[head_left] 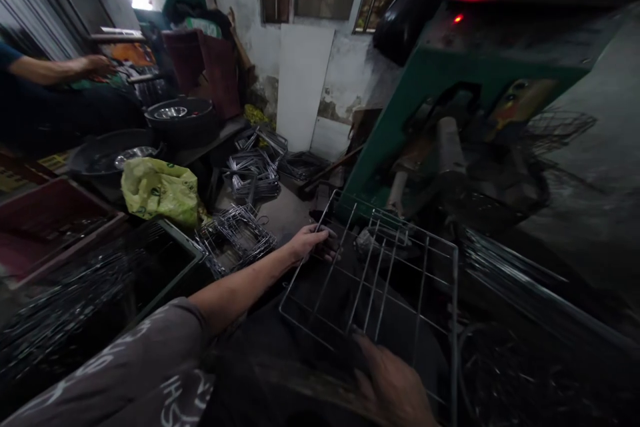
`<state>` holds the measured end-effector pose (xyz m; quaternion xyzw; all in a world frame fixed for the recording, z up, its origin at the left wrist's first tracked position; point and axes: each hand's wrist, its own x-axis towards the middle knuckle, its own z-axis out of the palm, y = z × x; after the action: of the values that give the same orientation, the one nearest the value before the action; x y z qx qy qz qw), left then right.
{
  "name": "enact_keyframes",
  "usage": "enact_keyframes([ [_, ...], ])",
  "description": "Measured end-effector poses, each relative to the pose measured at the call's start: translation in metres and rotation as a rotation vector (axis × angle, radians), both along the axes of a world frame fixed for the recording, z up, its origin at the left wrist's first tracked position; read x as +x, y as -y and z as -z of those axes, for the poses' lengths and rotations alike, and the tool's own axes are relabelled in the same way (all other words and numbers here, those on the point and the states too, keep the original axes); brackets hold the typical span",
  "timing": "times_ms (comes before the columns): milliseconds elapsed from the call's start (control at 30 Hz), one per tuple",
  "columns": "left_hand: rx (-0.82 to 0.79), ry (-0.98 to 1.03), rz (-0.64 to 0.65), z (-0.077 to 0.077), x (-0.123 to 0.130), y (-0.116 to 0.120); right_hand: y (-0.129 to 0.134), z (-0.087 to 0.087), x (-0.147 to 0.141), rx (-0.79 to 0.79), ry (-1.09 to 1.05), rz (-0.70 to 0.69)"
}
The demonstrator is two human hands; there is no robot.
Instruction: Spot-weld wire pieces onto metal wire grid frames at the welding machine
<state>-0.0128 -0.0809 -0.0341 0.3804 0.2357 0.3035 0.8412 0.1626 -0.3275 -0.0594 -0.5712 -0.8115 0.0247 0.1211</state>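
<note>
A rectangular wire rack [383, 293] of thin metal rods lies tilted above my lap, its far end close to the green machine. My left hand [317, 243] is closed on the rack's left edge wire, thumb on top and fingers curled under. At the rack's near edge, my right hand [393, 377] is closed around the wire, dim and slightly blurred. Beyond the rack's far end stand the rods of the green machine [385, 113], partly in shadow.
Stacks of bent wire frames [253, 173] and a wire frame pile [237, 237] lie on the floor to the left. Near them are a yellow-green bag [160, 193] and a dark red bin [50, 227]. A co-worker's arm [55, 70] reaches in at far left. Metal rods [515, 267] lie right.
</note>
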Motion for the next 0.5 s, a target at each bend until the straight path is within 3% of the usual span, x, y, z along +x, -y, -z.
enact_keyframes([
  [233, -0.005, 0.034, 0.011, 0.004, 0.014, -0.016, -0.011, -0.009, 0.006, 0.022, 0.010, 0.012],
  [500, -0.005, 0.052, 0.085, 0.010, 0.005, -0.014, -0.002, 0.013, -0.008, 0.189, 0.066, -0.036],
])
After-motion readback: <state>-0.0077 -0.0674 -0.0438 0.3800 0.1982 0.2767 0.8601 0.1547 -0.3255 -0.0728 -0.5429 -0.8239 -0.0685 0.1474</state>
